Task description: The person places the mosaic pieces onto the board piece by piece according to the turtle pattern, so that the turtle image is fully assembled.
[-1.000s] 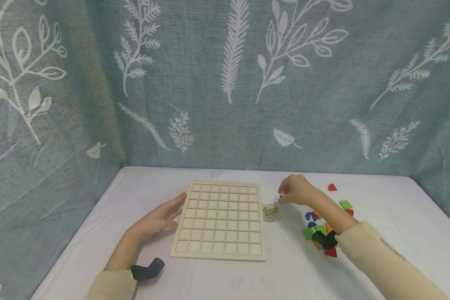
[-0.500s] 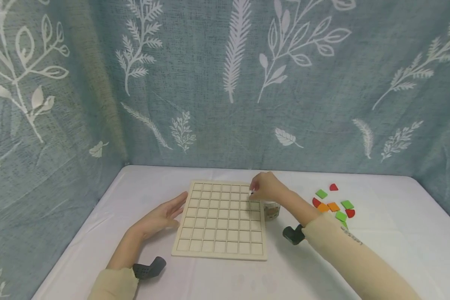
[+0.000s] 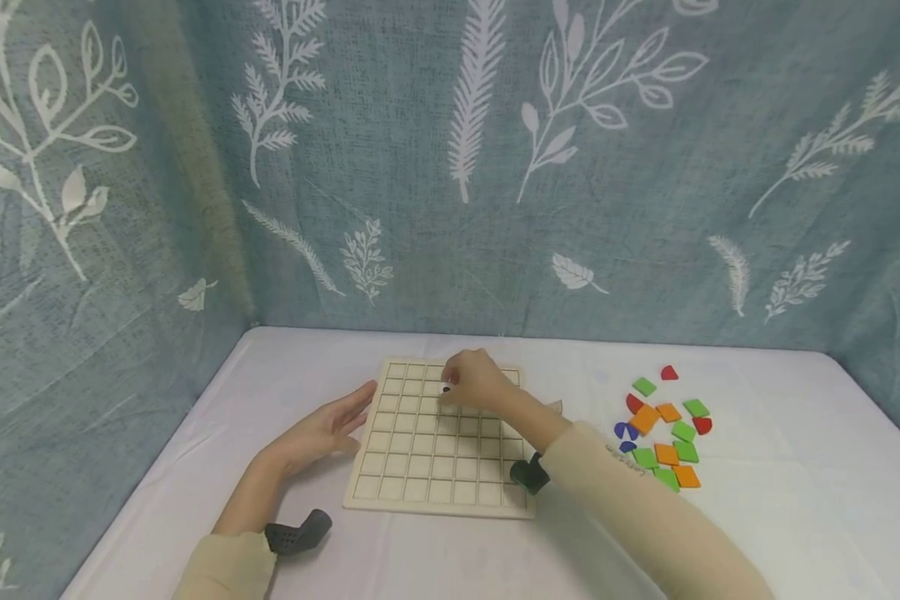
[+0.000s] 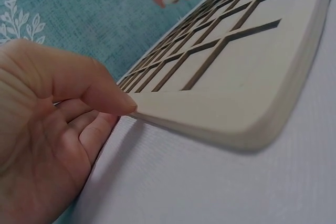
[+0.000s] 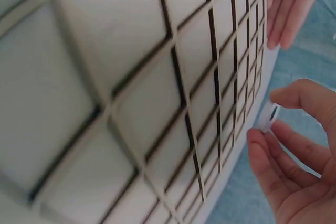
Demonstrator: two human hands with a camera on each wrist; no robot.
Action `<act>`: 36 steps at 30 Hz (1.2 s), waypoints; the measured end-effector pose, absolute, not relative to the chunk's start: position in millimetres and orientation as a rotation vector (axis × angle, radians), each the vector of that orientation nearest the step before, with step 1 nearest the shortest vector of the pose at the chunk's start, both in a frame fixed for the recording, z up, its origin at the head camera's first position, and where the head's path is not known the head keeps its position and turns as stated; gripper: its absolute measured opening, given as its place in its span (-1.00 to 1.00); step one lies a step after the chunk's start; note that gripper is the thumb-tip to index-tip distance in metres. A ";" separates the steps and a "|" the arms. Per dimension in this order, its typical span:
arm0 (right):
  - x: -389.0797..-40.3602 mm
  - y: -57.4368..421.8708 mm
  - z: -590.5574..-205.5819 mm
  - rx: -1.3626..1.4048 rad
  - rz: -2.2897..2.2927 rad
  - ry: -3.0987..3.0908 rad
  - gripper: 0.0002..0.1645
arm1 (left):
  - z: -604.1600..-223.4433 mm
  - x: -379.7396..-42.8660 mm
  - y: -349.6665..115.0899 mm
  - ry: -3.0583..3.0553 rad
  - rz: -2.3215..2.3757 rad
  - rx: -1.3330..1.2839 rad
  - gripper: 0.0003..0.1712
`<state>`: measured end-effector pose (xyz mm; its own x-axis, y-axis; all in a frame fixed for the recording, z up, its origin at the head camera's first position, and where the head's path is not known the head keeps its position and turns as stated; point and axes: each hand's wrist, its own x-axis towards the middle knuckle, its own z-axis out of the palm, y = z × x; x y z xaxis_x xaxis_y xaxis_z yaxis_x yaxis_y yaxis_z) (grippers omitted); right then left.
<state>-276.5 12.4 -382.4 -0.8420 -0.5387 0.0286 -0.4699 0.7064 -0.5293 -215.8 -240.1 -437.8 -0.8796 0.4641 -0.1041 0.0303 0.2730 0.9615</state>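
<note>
A pale wooden grid board (image 3: 427, 446) with square cells lies flat on the table. My left hand (image 3: 318, 435) rests at its left side with fingers extended; in the left wrist view the thumb (image 4: 113, 95) touches the board's edge. My right hand (image 3: 480, 383) is over the upper middle of the board. Between its thumb and fingertips it pinches a small white piece with a dark mark (image 5: 268, 118), held apart from the cells in the right wrist view. The kind of piece and the full mark cannot be made out.
Right of the board lie several flat coloured pieces: green squares (image 3: 685, 452), orange squares (image 3: 667, 453), red wedges (image 3: 669, 372) and blue wedges (image 3: 627, 431). A small clear container (image 3: 556, 407) stands by the board's right edge, mostly hidden behind the right forearm. A curtain hangs behind the table.
My right hand has moved left from beside the clear container to above the board, carrying the white piece. The left hand has stayed at the board's left edge.
</note>
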 end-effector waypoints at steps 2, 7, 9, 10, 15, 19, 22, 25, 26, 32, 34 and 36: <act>-277.3 4.6 -385.3 -0.819 -0.841 2.773 -0.75 | -437.1 -216.0 -241.1 2.167 1.643 0.463 0.09; -279.3 -16.3 -396.9 -0.821 -0.902 2.752 -0.72 | -435.9 -213.6 -244.8 2.137 1.633 0.492 0.08; -278.9 -24.8 -400.3 -0.819 -0.917 2.758 -0.71 | -436.2 -212.3 -245.8 2.146 1.623 0.496 0.09; -278.5 -29.0 -401.4 -0.818 -0.924 2.765 -0.70 | -436.3 -211.7 -246.3 2.153 1.619 0.498 0.09; -275.7 -44.7 -403.0 -0.752 -0.930 2.800 -0.69 | -437.1 -211.3 -247.0 2.149 1.622 0.515 0.08; -276.2 -50.4 -405.6 -0.709 -0.918 2.821 -0.67 | -437.5 -211.3 -245.7 2.136 1.622 0.520 0.08; -277.3 -51.8 -407.6 -0.713 -0.890 2.846 -0.67 | -437.3 -211.8 -244.4 2.134 1.614 0.527 0.08; -278.3 -52.6 -408.3 -0.727 -0.879 2.861 -0.69 | -436.5 -212.6 -243.6 2.136 1.607 0.539 0.08; -278.6 -53.1 -408.2 -0.735 -0.877 2.865 -0.69 | -436.2 -213.0 -243.4 2.138 1.607 0.541 0.08; -279.5 -57.8 -404.7 -0.737 -0.823 2.893 -0.70 | -435.1 -213.7 -243.8 2.146 1.610 0.521 0.08; -280.0 -59.5 -403.7 -0.715 -0.777 2.915 -0.70 | -435.4 -214.0 -244.1 2.144 1.612 0.516 0.08; -280.9 -61.1 -403.2 -0.686 -0.745 2.921 -0.70 | -436.3 -214.6 -244.4 2.140 1.615 0.515 0.08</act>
<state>-280.9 -61.1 -403.2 -0.9004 -0.4310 0.0594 -0.4068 0.7856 -0.4661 -214.6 -244.4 -436.3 -0.8484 0.5199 -0.0998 0.0468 0.2615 0.9641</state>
